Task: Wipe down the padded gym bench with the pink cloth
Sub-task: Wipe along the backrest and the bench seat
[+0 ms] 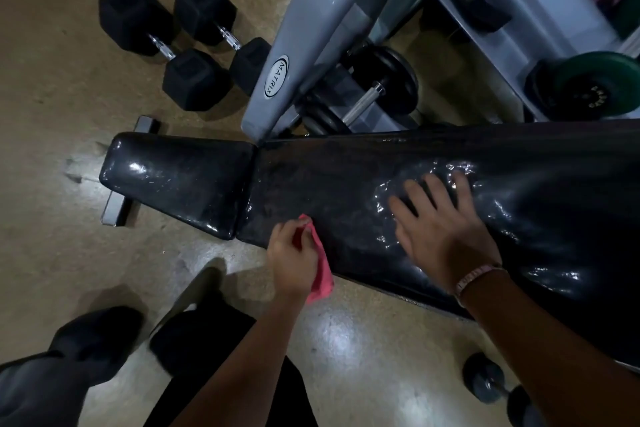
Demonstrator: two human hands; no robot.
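while left-to-right the bench (pixel 311 184), pink cloth (pixel 320 267) dangling downward

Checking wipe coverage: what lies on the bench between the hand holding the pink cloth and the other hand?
Head view: only bare black bench padding lies between the left hand, gripping the pink cloth, and the right hand, pressed flat on the pad.

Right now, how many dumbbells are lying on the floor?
3. Two black ones lie side by side past the bench: one further left, one by the grey frame. A third dumbbell lies near the right arm. More may be hidden.
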